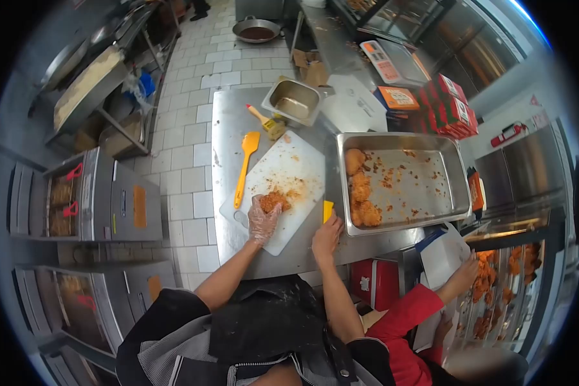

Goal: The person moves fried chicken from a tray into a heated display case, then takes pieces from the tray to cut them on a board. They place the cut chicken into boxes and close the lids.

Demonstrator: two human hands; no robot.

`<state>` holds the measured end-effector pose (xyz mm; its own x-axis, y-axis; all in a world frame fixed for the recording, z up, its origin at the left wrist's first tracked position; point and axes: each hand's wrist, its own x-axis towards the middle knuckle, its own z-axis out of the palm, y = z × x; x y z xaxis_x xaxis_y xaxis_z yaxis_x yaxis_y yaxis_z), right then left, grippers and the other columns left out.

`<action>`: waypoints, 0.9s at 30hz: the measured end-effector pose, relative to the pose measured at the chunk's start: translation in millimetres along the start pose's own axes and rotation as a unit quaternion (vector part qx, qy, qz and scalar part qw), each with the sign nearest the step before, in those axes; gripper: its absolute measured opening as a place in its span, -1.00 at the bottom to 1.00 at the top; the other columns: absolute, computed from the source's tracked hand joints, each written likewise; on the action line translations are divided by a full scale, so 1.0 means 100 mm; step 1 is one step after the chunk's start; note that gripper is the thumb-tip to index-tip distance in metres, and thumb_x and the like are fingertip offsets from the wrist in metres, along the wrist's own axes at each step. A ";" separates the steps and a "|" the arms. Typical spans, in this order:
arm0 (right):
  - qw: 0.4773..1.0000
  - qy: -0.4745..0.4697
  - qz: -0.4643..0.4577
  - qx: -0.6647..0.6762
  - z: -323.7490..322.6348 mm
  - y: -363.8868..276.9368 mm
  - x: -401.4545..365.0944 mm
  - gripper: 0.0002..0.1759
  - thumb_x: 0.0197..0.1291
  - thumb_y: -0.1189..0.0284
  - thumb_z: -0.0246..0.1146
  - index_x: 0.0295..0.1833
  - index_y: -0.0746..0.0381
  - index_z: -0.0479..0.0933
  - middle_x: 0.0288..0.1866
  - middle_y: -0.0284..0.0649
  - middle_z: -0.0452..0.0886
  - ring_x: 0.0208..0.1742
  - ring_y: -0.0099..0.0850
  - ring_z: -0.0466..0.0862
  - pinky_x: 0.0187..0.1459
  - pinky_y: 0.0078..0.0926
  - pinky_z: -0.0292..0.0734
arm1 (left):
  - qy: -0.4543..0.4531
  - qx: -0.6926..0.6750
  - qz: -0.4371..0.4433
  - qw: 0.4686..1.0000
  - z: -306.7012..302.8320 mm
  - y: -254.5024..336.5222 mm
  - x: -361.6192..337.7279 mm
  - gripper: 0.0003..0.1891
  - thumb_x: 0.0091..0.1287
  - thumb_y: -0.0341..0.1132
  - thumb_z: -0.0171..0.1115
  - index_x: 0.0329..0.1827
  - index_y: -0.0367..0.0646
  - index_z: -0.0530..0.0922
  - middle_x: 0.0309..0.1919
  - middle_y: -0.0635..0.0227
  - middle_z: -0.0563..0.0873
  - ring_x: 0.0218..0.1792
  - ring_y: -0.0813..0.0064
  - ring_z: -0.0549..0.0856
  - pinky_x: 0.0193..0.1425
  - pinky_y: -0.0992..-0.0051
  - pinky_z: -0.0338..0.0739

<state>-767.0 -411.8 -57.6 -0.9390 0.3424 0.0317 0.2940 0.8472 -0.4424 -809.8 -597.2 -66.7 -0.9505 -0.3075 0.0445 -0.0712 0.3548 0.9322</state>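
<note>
My left hand [264,222], in a clear plastic glove, is closed around a piece of fried chicken [275,201] on the white cutting board [302,157]. Crumbs lie scattered over the board. My right hand [328,237] has its fingers closed at a yellow object [328,210], perhaps a handle, between the board and the steel tray [405,227]. Most of that object is hidden. Several pieces of fried chicken [361,188] line the tray's left side, with crumbs across its bottom. A yellow spatula [245,166] rests along the board's left edge.
A brush [262,117] and a deep steel pan [294,100] stand at the table's far side. Red boxes [449,109] and a scale [392,61] are at the far right. Close on my right, a person in a red sleeve [408,318] reaches toward a fried chicken display [495,293].
</note>
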 end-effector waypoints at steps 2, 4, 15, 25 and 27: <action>0.999 -0.010 0.039 0.013 -0.05 -0.04 -0.01 -0.40 0.23 0.58 0.14 0.39 0.39 0.21 0.27 0.18 0.32 0.25 0.19 0.41 0.27 -0.03 0.39 | -0.035 -0.028 0.004 0.999 -0.14 -0.05 0.08 -0.48 0.22 -0.27 0.47 0.14 -0.19 0.39 -0.21 -0.08 0.70 -0.10 0.01 0.74 -0.03 0.22 0.63; 0.996 -0.040 0.058 0.045 -0.39 -0.29 -0.14 -0.41 0.23 0.58 0.13 0.38 0.40 0.22 0.27 0.20 0.34 0.25 0.19 0.42 0.27 -0.04 0.39 | -0.045 -0.070 0.137 0.987 -0.29 -0.05 0.22 -0.47 0.25 -0.30 0.44 0.23 -0.16 0.39 -0.07 -0.05 0.71 0.00 0.01 0.72 0.03 0.24 0.65; 0.920 -0.189 0.167 0.301 -0.67 -0.24 -0.53 -0.61 0.41 0.37 0.11 0.21 0.39 0.32 -0.21 0.10 0.62 -0.14 0.03 0.65 -0.03 -0.09 0.51 | -0.056 0.221 0.123 0.966 -0.31 0.22 0.34 -0.53 0.25 -0.18 0.41 0.18 -0.10 0.51 0.08 0.08 0.64 0.12 0.06 0.61 0.29 0.20 0.46; 0.963 -0.264 -0.056 0.013 -0.87 -0.69 -0.49 -0.63 0.50 0.30 -0.01 0.22 0.34 0.21 -0.34 0.28 0.63 -0.22 0.32 0.62 -0.15 0.22 0.45 | -0.093 0.059 0.175 0.978 -0.41 -0.15 0.16 -0.50 0.21 -0.39 0.39 0.27 -0.06 0.56 0.17 0.17 0.65 0.19 0.10 0.59 0.33 0.22 0.45; 0.966 -0.243 -0.086 -0.023 -0.90 -0.72 -0.47 -0.63 0.50 0.32 -0.02 0.21 0.36 0.21 -0.36 0.29 0.63 -0.27 0.31 0.61 -0.19 0.23 0.45 | -0.090 0.058 0.159 0.981 -0.40 -0.16 0.18 -0.51 0.21 -0.42 0.38 0.26 -0.05 0.57 0.17 0.19 0.66 0.18 0.12 0.61 0.29 0.24 0.49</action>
<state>-727.8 -452.1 53.8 -0.9440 -0.0274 -0.3287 0.1232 0.8952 -0.4284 -813.5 -643.7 -66.3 -0.9676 -0.0069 0.2524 0.2137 0.5096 0.8334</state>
